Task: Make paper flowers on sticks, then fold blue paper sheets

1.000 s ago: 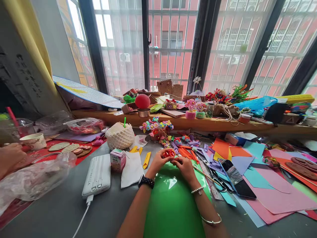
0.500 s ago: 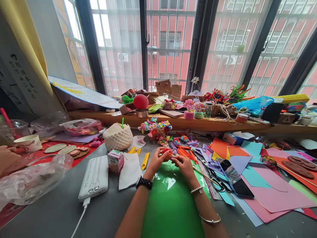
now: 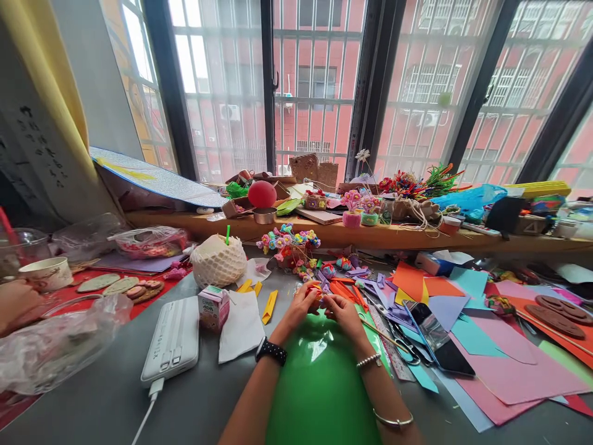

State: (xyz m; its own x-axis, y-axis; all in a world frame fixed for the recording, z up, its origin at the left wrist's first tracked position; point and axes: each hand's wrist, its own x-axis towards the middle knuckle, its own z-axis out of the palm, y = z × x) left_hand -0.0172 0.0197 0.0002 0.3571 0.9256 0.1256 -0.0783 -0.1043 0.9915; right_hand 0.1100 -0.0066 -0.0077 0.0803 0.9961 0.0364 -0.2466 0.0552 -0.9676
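Observation:
My left hand (image 3: 299, 310) is closed on a small folded paper piece (image 3: 314, 288) in red, orange and yellow. My right hand (image 3: 343, 316) meets it from the other side, its fingers pinched at the same piece; the fingers hide most of it. Beneath both hands and between the forearms bulges a glossy green balloon (image 3: 319, 383). Just beyond my fingers lie orange folded paper strips (image 3: 345, 285) and purple paper scraps (image 3: 386, 290). A thin wooden stick (image 3: 384, 332) and scissors (image 3: 410, 346) are to the right of my right hand.
Left of me are a power bank (image 3: 172, 340) with its cable, a small drink carton (image 3: 214, 309), a white napkin (image 3: 241, 327) and a coconut (image 3: 218, 261). A phone (image 3: 440, 337) rests on coloured paper sheets (image 3: 509, 371). Another person's hand (image 3: 16, 303) is by a paper cup (image 3: 46, 274).
The view has shifted slightly. Both hands stay together at the paper piece, which shows more yellow and orange now. The fingers have moved a little.

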